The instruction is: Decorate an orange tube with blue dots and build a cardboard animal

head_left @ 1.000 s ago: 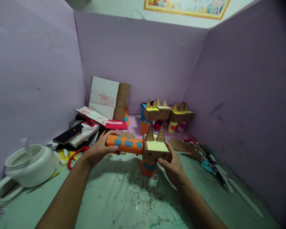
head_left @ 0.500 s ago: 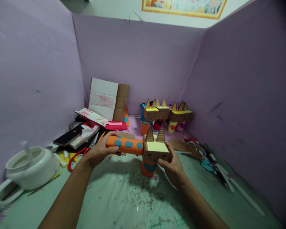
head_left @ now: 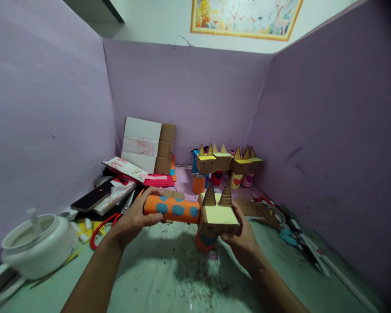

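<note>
An orange tube [head_left: 177,209] with blue-grey spots lies level, its left end in my left hand [head_left: 140,215]. Its right end meets a cardboard box head [head_left: 220,215] with a pale yellow top, two brown pointed ears and drawn eyes. My right hand [head_left: 244,230] grips that head from the right side, thumb at the lower front. Below the head is an upright orange tube [head_left: 205,240] with a blue heart, partly covered by the head. Behind stand similar cardboard heads [head_left: 214,163] on coloured tubes, and a short orange tube [head_left: 198,184].
On the left are a white teapot [head_left: 39,248], red scissors [head_left: 99,230], a phone [head_left: 93,195] and papers. A folded cardboard sheet [head_left: 140,145] leans at the back. Pens [head_left: 308,248] and tape lie right. Purple panels surround the green table surface [head_left: 156,278].
The camera view has tilted up, so things sit lower. The box head has shifted slightly right and tipped, showing more of its yellow top. Both hands keep their holds.
</note>
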Demonstrator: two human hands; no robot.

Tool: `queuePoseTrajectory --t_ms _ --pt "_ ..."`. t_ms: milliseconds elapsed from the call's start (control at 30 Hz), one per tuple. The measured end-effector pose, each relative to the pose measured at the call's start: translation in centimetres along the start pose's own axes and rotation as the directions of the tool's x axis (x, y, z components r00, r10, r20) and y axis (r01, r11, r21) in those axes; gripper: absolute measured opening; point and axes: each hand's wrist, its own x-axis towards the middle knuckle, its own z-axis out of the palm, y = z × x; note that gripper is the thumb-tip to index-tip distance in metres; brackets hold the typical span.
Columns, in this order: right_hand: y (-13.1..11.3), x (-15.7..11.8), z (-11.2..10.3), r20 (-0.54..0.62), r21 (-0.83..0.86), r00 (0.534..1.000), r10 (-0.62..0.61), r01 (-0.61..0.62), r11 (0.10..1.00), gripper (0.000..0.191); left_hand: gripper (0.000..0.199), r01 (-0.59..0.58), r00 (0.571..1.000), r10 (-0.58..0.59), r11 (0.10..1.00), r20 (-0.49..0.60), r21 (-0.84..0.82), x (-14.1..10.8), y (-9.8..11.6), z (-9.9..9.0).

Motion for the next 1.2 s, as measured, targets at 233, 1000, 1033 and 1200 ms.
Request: queuePoseTrajectory --t_ms 233,1000,1033,1200 --pt "0.4 0.0 -0.3 -0.076 -0.013 0.996 0.036 -0.037 0.999 0.085 0.051 0.007 0.997 -0.002 0.998 -0.082 0.066 0.1 0.0 0.0" --pt "0.4 0.1 -0.3 -0.049 -0.026 0.996 0.074 -0.076 0.997 0.086 0.046 -0.056 0.994 0.056 0.998 -0.099 0.005 0.5 -0.5 0.4" --pt "0.2 0.0 -0.1 -0.058 -0.013 0.996 0.071 -0.072 0.997 0.085 0.045 -0.055 0.993 0.055 0.998 -0.104 -0.001 0.5 -0.4 0.5" --pt "-0.1 -0.5 0.5 -0.051 0.102 0.993 0.107 -0.102 0.99 0.069 0.048 -0.047 0.986 0.029 0.994 -0.162 -0.103 0.3 0.2 0.1"
